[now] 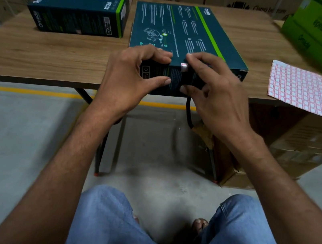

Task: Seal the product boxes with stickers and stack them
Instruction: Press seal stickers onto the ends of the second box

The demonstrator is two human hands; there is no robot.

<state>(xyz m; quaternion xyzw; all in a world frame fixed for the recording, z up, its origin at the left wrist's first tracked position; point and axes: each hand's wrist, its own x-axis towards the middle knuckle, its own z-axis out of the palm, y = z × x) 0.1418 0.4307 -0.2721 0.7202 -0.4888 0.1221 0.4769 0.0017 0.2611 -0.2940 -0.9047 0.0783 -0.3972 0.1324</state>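
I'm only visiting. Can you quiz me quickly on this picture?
1. True or false: the sticker sheet overhangs the near edge of the table.
2. Where is the small sticker? A on the table; B on the near edge of the held box, between left hand and right hand; C on its far edge.
3. How many hands grip the held box?
Key: 1 true; 2 B; 3 two.

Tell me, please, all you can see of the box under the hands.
The dark teal cardboard box lies flat on the wooden table, its near end at the edge. White print and a green stripe mark its top. A small red-and-white sticker sits over its near top edge. The left hand and right hand grip that end.
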